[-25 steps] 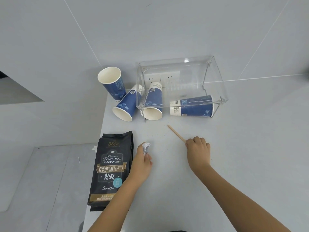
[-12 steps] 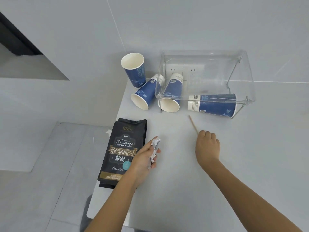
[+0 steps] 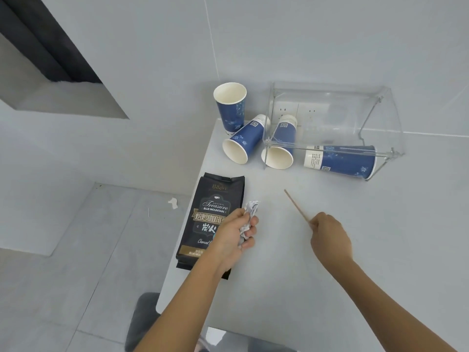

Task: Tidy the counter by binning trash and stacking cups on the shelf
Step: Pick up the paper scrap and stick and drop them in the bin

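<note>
The left hand (image 3: 232, 233) is clenched around a crumpled white paper wad (image 3: 250, 215), held over the near edge of a black coffee bag (image 3: 212, 212) lying flat on the pale grey desk (image 3: 291, 275). The right hand (image 3: 330, 236) pinches the near end of a thin wooden stir stick (image 3: 295, 204), which points away towards the cups. Beyond both hands, one blue paper cup (image 3: 232, 110) stands upright, and three blue paper cups (image 3: 243, 142) lie tipped by a clear acrylic shelf (image 3: 342, 115).

Blue cups (image 3: 340, 160), white insides; black coffee bag (image 3: 215, 199), gold band; clear shelf (image 3: 330, 97).
</note>
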